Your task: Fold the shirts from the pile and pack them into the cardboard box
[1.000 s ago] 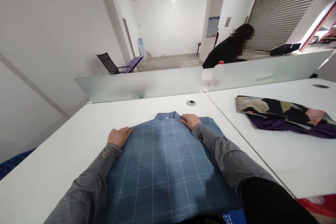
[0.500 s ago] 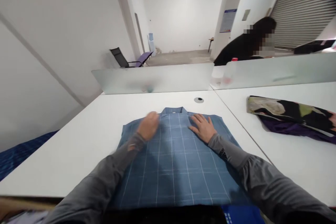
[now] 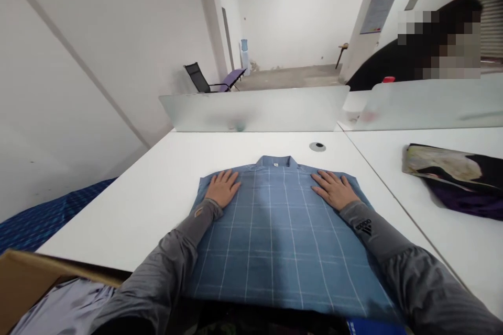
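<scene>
A blue shirt (image 3: pixel 275 235) with thin white checks lies spread flat on the white table (image 3: pixel 157 188), its collar (image 3: pixel 276 161) pointing away from me. My left hand (image 3: pixel 222 187) rests flat on the shirt's left shoulder, fingers spread. On the right shoulder, my right hand (image 3: pixel 335 189) lies palm down with its fingers apart. Neither hand grips the cloth. The lower end of the shirt reaches the table's near edge, and the forearms cover parts of its sides.
Folded dark patterned cloth (image 3: pixel 451 167) lies on the right-hand table. A frosted divider (image 3: pixel 255 111) runs along the back, with a person in black (image 3: pixel 377 63) beyond it. At lower left stands a cardboard box (image 3: pixel 31 272) holding pale cloth, near blue patterned fabric (image 3: pixel 58 214).
My left hand, blurred and curled above the shirt before, now lies open on it. The right hand stays flat on the right shoulder. My view has shifted left and tilted down slightly.
</scene>
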A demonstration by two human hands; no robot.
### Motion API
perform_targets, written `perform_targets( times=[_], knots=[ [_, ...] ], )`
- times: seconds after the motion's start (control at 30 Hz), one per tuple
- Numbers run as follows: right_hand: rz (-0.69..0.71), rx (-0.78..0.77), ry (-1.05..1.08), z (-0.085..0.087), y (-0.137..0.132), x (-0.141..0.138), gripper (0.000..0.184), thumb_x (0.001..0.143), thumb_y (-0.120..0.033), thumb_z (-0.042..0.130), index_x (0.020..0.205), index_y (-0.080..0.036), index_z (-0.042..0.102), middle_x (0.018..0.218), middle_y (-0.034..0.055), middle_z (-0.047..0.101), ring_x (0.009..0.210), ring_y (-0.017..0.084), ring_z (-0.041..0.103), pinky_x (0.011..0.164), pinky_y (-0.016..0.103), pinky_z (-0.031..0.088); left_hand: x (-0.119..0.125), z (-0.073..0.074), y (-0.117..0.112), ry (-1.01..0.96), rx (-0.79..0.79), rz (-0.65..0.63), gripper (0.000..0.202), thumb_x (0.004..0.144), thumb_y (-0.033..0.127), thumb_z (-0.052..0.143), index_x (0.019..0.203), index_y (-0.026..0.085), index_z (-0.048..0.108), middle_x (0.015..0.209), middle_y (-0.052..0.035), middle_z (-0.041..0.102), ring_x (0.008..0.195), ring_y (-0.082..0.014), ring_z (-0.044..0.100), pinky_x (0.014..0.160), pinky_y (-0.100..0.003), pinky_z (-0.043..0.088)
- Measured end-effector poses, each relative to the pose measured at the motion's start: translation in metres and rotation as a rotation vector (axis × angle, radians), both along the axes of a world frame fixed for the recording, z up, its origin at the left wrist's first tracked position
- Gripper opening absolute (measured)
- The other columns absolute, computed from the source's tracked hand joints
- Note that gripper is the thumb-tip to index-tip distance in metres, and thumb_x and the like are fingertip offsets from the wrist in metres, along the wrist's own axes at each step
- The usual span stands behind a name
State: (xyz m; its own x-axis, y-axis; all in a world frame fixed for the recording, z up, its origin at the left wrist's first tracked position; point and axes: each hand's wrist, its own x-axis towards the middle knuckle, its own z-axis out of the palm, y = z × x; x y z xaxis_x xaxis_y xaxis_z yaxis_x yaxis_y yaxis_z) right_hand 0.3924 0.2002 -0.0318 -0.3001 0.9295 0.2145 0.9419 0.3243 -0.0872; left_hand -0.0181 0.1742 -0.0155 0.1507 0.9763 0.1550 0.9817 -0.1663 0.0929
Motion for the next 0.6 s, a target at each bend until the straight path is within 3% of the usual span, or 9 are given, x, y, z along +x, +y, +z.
perform_targets(
  times=[0.13,0.2,0.27,0.33,0.4,0.5,0.6],
  knots=[
    [-0.081,0.076,0.099,0.012,-0.002,0.006,0.049,0.093,-0.042,0.044,0.137,-0.023,0.052,0.146,0.0125,0.047,0.136,0.034,0.038,0.107,0.062,0.030,-0.011,-0.005,0.003,-0.016,-0.035,0.054,0.054,0.099,0.049,0.027,0.147,0.027,0.037,0.156,-0.0071,0.033,0.143,-0.0299,0.026,0.115,-0.056,0.020],
    [-0.279,0.104,0.267,0.023,-0.009,0.023,0.046,0.089,-0.039,0.051,0.128,-0.016,0.059,0.139,0.0180,0.053,0.131,0.035,0.044,0.104,0.058,0.036,-0.011,-0.008,0.004,-0.019,-0.031,0.047,0.053,0.099,0.048,0.027,0.146,0.027,0.038,0.156,-0.0072,0.033,0.143,-0.0293,0.026,0.114,-0.055,0.021],
    [-0.494,0.075,0.431,0.035,-0.024,0.048,0.041,0.084,-0.041,0.057,0.110,-0.011,0.067,0.117,0.0223,0.065,0.115,0.036,0.057,0.094,0.052,0.046,-0.012,-0.009,0.004,-0.023,-0.020,0.040,0.052,0.099,0.047,0.027,0.146,0.026,0.038,0.155,-0.0080,0.034,0.142,-0.0292,0.028,0.114,-0.055,0.022],
    [-0.607,-0.068,0.583,0.045,-0.047,0.074,0.038,0.079,-0.047,0.063,0.087,-0.011,0.070,0.087,0.0200,0.071,0.087,0.033,0.068,0.076,0.046,0.055,-0.010,-0.008,0.003,-0.018,0.020,0.051,0.052,0.099,0.046,0.029,0.145,0.023,0.039,0.153,-0.0100,0.036,0.142,-0.0303,0.029,0.113,-0.055,0.023],
    [-0.599,-0.315,0.797,0.051,-0.074,0.089,0.040,0.072,-0.051,0.071,0.080,-0.012,0.069,0.072,0.0154,0.071,0.066,0.026,0.068,0.061,0.039,0.057,-0.001,-0.002,-0.001,-0.003,0.106,0.075,0.053,0.098,0.045,0.032,0.144,0.020,0.040,0.153,-0.0134,0.036,0.142,-0.0323,0.028,0.114,-0.058,0.019],
    [-0.536,-0.668,1.162,0.055,-0.108,0.085,0.048,0.061,-0.051,0.081,0.088,-0.014,0.070,0.080,0.0131,0.074,0.067,0.023,0.069,0.059,0.034,0.059,0.032,0.010,-0.019,-0.019,0.221,0.006,0.053,0.097,0.045,0.036,0.143,0.019,0.041,0.154,-0.0152,0.033,0.144,-0.0339,0.024,0.114,-0.060,0.015],
    [-0.484,-0.739,1.284,0.058,-0.125,0.064,0.047,0.061,-0.049,0.081,0.091,-0.015,0.069,0.088,0.0134,0.075,0.072,0.025,0.071,0.066,0.034,0.061,0.077,0.015,-0.043,-0.076,0.190,-0.261,0.060,0.093,0.057,0.041,0.145,0.027,0.040,0.155,-0.0106,0.032,0.143,-0.0380,0.022,0.112,-0.062,0.020]
  ],
)
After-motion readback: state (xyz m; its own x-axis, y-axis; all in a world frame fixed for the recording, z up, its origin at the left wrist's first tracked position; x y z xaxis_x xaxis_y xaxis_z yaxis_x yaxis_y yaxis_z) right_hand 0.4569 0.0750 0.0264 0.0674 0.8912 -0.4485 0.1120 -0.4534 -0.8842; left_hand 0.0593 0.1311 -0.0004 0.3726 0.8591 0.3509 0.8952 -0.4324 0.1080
